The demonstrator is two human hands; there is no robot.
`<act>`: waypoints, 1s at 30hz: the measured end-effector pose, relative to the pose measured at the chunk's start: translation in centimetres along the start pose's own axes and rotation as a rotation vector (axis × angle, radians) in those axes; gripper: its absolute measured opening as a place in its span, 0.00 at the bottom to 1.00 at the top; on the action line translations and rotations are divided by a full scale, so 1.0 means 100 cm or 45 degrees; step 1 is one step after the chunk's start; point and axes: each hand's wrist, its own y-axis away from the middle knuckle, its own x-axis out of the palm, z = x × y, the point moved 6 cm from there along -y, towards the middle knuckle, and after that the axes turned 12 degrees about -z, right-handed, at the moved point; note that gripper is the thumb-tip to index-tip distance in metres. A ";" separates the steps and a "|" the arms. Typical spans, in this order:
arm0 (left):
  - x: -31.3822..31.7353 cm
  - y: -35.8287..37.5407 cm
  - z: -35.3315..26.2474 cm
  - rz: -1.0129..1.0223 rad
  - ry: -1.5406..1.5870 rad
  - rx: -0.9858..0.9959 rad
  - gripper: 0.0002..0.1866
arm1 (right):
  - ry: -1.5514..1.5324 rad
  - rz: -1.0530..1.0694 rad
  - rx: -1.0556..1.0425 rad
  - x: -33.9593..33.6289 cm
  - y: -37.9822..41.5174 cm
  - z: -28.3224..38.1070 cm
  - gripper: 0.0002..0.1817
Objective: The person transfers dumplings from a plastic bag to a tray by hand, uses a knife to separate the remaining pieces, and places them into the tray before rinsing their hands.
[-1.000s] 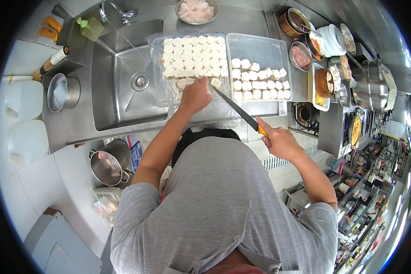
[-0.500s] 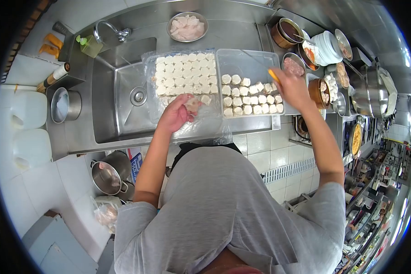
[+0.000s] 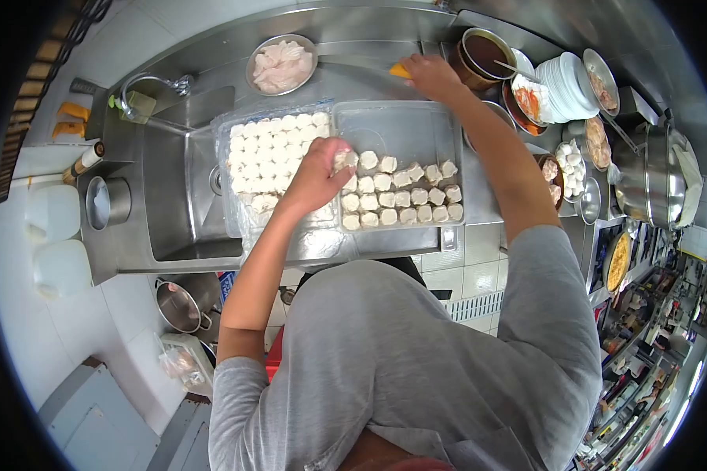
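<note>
My right hand (image 3: 434, 76) grips the yellow handle of a knife (image 3: 357, 62); its long blade points left toward a metal bowl (image 3: 251, 82) of pale meat slices (image 3: 281, 67). My left hand (image 3: 320, 174) reaches across the line between two trays, fingers curled at a white, tofu-like piece (image 3: 345, 160). What lies inside those fingers is hidden. Under and left of that hand, one tray (image 3: 221, 141) is packed with white round pieces (image 3: 271, 145). The clear plastic tray (image 3: 397, 125) on the right holds rows of similar pieces (image 3: 401, 199) in its near part.
A steel sink (image 3: 184, 212) lies to the left, with a faucet (image 3: 182, 85). At the right stand a pot of dark liquid (image 3: 483, 51), stacked white plates (image 3: 556, 82), a bowl of white balls (image 3: 571, 169) and a large steel pot (image 3: 644, 177).
My left hand has moved from the left tray to the right tray's edge. My right hand has carried the knife up and left, over the back counter. The camera view has shifted.
</note>
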 end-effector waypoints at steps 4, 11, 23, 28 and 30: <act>0.047 -0.036 -0.012 0.083 -0.102 0.118 0.24 | -0.193 0.106 0.168 0.031 -0.007 -0.006 0.25; 0.092 -0.069 -0.021 0.064 -0.437 0.280 0.24 | -0.700 0.061 0.436 -0.044 0.060 0.016 0.17; 0.147 -0.088 -0.008 0.180 -0.669 0.378 0.25 | -0.285 0.587 0.025 -0.054 0.182 0.073 0.05; 0.121 -0.071 0.005 0.253 -0.738 0.330 0.22 | -0.714 0.013 0.153 -0.067 0.175 0.070 0.08; 0.125 -0.063 0.010 0.300 -0.816 0.350 0.20 | -0.691 0.210 0.177 -0.049 0.181 0.075 0.10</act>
